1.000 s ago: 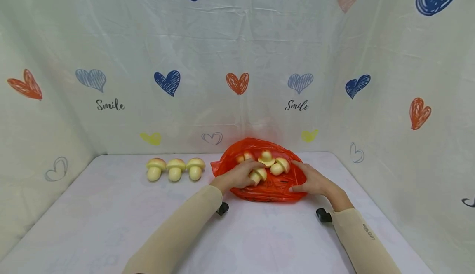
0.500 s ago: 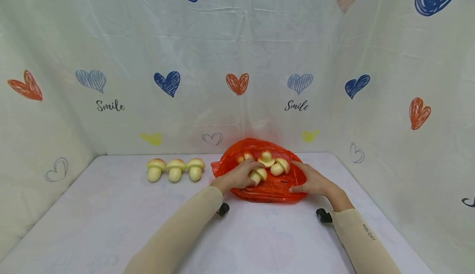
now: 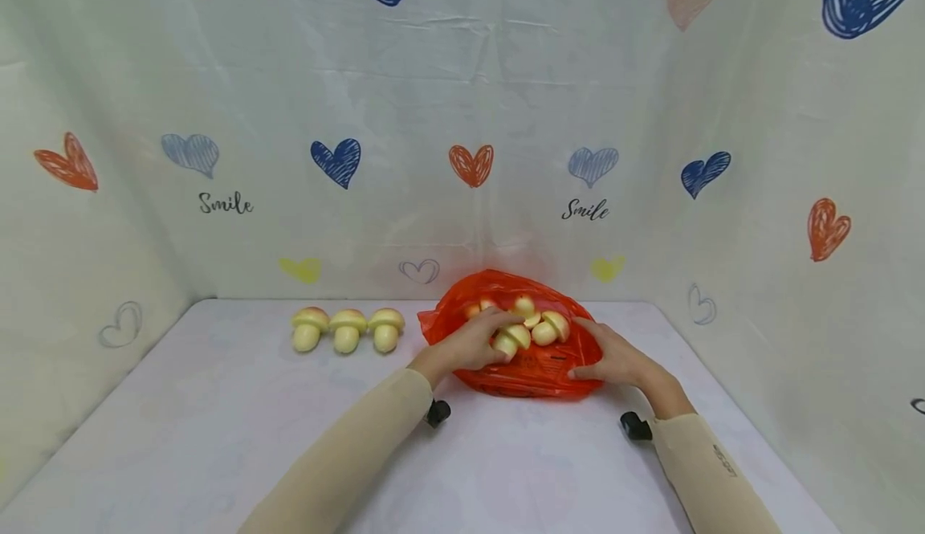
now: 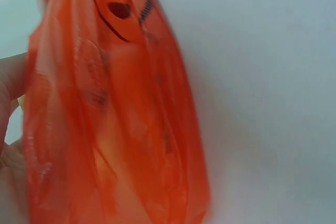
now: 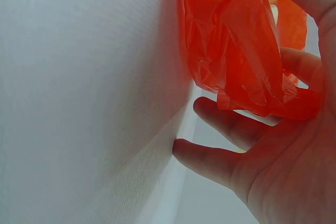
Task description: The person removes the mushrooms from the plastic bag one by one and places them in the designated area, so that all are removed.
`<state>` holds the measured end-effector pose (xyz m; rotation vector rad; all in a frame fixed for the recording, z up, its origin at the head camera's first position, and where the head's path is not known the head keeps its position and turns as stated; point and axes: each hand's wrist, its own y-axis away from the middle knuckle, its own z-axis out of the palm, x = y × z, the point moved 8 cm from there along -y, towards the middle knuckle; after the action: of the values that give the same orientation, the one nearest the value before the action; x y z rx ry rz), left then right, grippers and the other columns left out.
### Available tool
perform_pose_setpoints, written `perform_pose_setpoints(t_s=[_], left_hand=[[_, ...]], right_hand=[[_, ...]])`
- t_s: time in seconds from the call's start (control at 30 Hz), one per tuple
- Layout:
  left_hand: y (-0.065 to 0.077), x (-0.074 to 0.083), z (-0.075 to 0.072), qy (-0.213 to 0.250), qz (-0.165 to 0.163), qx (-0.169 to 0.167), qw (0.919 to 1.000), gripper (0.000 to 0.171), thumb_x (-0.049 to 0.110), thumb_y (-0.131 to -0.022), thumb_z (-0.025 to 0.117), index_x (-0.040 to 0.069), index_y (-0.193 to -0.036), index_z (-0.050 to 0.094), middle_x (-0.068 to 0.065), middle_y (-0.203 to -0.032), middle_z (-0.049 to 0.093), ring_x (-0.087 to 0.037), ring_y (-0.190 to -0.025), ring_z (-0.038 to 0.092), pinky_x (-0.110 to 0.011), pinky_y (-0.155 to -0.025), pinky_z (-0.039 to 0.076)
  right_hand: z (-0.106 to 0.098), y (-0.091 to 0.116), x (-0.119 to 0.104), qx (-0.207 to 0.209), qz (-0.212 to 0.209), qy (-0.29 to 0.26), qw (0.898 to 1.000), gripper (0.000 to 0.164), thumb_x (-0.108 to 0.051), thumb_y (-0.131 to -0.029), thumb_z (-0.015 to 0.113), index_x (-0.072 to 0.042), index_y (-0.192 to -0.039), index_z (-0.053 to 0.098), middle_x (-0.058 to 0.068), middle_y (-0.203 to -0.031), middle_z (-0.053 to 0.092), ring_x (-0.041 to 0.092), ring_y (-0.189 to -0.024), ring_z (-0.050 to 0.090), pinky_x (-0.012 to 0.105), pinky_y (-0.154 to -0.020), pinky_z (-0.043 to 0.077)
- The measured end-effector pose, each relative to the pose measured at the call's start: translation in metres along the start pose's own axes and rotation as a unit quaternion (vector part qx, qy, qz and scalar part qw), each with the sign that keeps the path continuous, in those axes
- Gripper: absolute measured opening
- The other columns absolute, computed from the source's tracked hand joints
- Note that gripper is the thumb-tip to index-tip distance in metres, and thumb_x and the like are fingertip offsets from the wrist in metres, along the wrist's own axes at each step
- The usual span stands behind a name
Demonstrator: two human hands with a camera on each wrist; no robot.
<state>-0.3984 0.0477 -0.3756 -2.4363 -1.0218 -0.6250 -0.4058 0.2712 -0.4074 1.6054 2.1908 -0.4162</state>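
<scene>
"One red bag [image 3: 552, 380], where?"
"Far side of the surface [image 3: 527, 462]; probably light, slippery, so take its rim [image 3: 499, 275]."
"Held how?"
"Left hand [image 3: 471, 344] pinching a mushroom [image 3: 516, 336]; right hand [image 3: 620, 359] spread against the bag."

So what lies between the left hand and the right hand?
In the head view, the open red bag lies between them, with several mushrooms in it.

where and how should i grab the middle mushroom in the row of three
Probably best at the stem of the middle mushroom, pinched across from above on the near side: the stem faces that way with gaps beside it, while its cap crowds the neighbouring caps.
</scene>
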Motion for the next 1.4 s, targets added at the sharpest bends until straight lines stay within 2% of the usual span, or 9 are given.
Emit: perform_pose_setpoints(t_s=[0.23, 0.47, 0.67, 0.77, 0.87, 0.93, 1.1, 1.3, 1.4], left_hand=[[0.014, 0.013, -0.007, 0.006, 0.004, 0.013, 0.9999, 0.061, 0.013, -0.086, 0.072, 0.018, -0.141, 0.047, -0.001, -0.136, 0.044, -0.015, -0.119, 0.043, -0.030, -0.100, 0.040], [0.034, 0.021, -0.024, 0.020, 0.012, 0.041, 0.9989, 0.061, 0.012, -0.085, 0.072, 0.021, -0.140, 0.048, -0.002, -0.141, 0.041, -0.019, -0.124, 0.042, -0.035, -0.098, 0.044], [0.058, 0.023, -0.040, 0.041, 0.031, 0.059, 0.9969, 0.061, 0.010, -0.085, 0.072, 0.024, -0.140, 0.048, 0.002, -0.138, 0.041, -0.014, -0.116, 0.045, -0.030, -0.084, 0.050], [0.072, 0.021, -0.049, 0.039, 0.033, 0.067, 0.9964, 0.062, 0.011, -0.085, 0.072, 0.029, -0.139, 0.048, 0.005, -0.138, 0.041, -0.012, -0.120, 0.042, -0.031, -0.087, 0.050], [0.087, 0.021, -0.058, 0.040, 0.046, 0.077, 0.9952, 0.063, 0.008, -0.084, 0.072, 0.028, -0.139, 0.049, 0.003, -0.139, 0.041, -0.013, -0.125, 0.041, -0.036, -0.090, 0.049], [0.097, 0.021, -0.065, 0.047, 0.052, 0.081, 0.9942, 0.063, 0.005, -0.083, 0.072, 0.025, -0.139, 0.049, 0.001, -0.139, 0.041, -0.015, -0.123, 0.043, -0.036, -0.085, 0.052], [0.123, 0.013, -0.081, 0.055, 0.057, 0.097, 0.9921, 0.064, 0.001, -0.081, 0.073, 0.017, -0.139, 0.049, -0.004, -0.140, 0.041, -0.018, -0.114, 0.048, -0.026, -0.075, 0.054], [0.151, -0.005, -0.103, 0.054, 0.062, 0.129, 0.9883, 0.064, -0.003, -0.080, 0.073, 0.012, -0.138, 0.050, -0.008, -0.139, 0.043, -0.024, -0.117, 0.048, -0.028, -0.074, 0.055], [0.164, -0.016, -0.118, 0.035, 0.045, 0.151, 0.9870, 0.064, -0.003, -0.080, 0.074, 0.015, -0.137, 0.050, -0.005, -0.137, 0.044, -0.024, -0.116, 0.049, -0.028, -0.074, 0.055]], right_hand=[[0.001, 0.002, 0.002, -0.002, 0.015, -0.007, 1.000, 0.098, -0.045, -0.070, 0.080, -0.014, -0.148, 0.030, 0.019, -0.143, 0.035, 0.040, -0.127, 0.036, 0.059, -0.090, 0.046], [0.002, 0.000, 0.001, -0.001, 0.015, -0.008, 1.000, 0.099, -0.046, -0.069, 0.081, -0.015, -0.149, 0.029, 0.019, -0.143, 0.035, 0.040, -0.127, 0.036, 0.059, -0.089, 0.046], [0.002, 0.000, 0.001, -0.002, 0.013, -0.012, 1.000, 0.100, -0.046, -0.070, 0.080, -0.014, -0.149, 0.028, 0.020, -0.144, 0.034, 0.041, -0.127, 0.036, 0.059, -0.090, 0.045], [0.002, 0.000, 0.001, -0.005, 0.019, -0.013, 1.000, 0.101, -0.047, -0.070, 0.080, -0.015, -0.149, 0.028, 0.019, -0.145, 0.033, 0.041, -0.128, 0.035, 0.060, -0.091, 0.044], [0.002, 0.000, 0.002, -0.008, 0.022, -0.012, 1.000, 0.102, -0.048, -0.069, 0.080, -0.014, -0.149, 0.028, 0.020, -0.146, 0.032, 0.041, -0.129, 0.033, 0.061, -0.092, 0.043], [0.002, 0.001, 0.002, -0.008, 0.025, -0.013, 1.000, 0.103, -0.049, -0.068, 0.080, -0.015, -0.149, 0.028, 0.020, -0.146, 0.032, 0.041, -0.129, 0.033, 0.060, -0.091, 0.044], [0.003, 0.001, 0.002, -0.009, 0.025, -0.015, 1.000, 0.103, -0.049, -0.068, 0.081, -0.014, -0.149, 0.027, 0.020, -0.146, 0.031, 0.042, -0.129, 0.033, 0.059, -0.090, 0.046], [0.003, 0.000, 0.003, -0.007, 0.023, -0.014, 1.000, 0.103, -0.049, -0.068, 0.080, -0.015, -0.149, 0.028, 0.019, -0.146, 0.032, 0.041, -0.129, 0.033, 0.060, -0.091, 0.044], [0.003, -0.001, 0.004, -0.005, 0.021, -0.016, 1.000, 0.103, -0.049, -0.068, 0.080, -0.015, -0.149, 0.028, 0.019, -0.146, 0.032, 0.041, -0.129, 0.033, 0.060, -0.090, 0.044]])
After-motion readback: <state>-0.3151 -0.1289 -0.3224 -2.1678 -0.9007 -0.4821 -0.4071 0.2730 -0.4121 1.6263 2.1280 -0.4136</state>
